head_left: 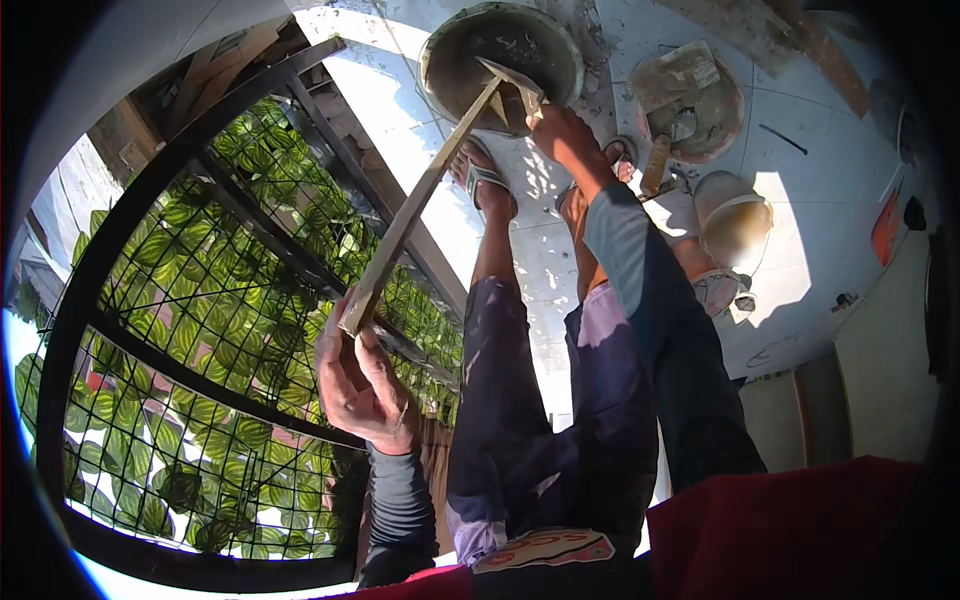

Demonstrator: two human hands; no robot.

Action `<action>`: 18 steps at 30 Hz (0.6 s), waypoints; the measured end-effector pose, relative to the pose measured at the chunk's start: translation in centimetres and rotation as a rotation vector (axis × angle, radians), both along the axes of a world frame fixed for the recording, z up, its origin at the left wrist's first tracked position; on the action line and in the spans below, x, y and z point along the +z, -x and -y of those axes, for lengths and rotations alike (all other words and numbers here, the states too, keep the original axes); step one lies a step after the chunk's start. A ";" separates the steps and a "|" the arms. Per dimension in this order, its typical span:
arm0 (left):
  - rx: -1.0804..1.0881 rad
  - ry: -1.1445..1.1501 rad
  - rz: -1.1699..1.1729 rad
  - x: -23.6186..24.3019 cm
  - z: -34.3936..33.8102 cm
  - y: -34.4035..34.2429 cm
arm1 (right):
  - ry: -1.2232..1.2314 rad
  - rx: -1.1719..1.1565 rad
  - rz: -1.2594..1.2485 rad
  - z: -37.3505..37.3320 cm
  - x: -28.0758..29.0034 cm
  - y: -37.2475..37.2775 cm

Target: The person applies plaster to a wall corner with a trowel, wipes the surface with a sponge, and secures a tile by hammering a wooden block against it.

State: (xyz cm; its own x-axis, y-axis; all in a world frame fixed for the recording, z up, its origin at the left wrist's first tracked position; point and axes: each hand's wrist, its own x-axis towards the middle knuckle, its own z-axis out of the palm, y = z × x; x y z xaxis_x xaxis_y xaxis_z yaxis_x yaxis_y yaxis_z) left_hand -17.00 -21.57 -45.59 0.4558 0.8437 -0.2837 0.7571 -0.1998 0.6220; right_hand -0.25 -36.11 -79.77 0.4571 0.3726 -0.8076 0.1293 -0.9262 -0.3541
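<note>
Holding one long wooden stick (417,215) out over a pale tiled floor (830,210)

Counting first: two bare hands, one to the left and one to the right. Pinching the near end of the stick with the left hand (368,392), fingers on one side and thumb on the other. Clasping one flat, angular piece (528,98) with the right hand (563,138), at the stick's far end; too small to name its kind. Cannot be told whether piece and stick touch or merely overlap.

Counting also one large round tub (540,45) behind that far end, one basin (738,112) with grey matter inside to the right, one bucket (722,188) nearer, and one smaller container (713,292) just beside the bucket. Counting below two feet in sandals (480,178), and to the left one black metal frame (213,382) with wire mesh, backed by many striped green leaves (180,250).

As for the stick: slender, straight and square-edged, coloured light brown to tan. Slanting from the left hand up and rightward to the tub, past the black frame. Showing a paler cut end near the left thumb, and appearing thinner toward the far end.
</note>
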 end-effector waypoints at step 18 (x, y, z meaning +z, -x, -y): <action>0.071 -0.125 -0.100 0.0 -0.8 -0.8 | -0.167 -0.072 -0.020 -0.1 2.4 2.9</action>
State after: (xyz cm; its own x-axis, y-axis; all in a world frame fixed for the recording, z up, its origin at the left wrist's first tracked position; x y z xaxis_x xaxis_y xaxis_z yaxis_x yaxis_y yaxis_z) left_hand -16.19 -20.80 -45.60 0.3686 0.9042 -0.2159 0.8290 -0.2146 0.5164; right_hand -3.13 -36.01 -77.41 0.4723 0.4689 -0.7464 0.0563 -0.8611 -0.5053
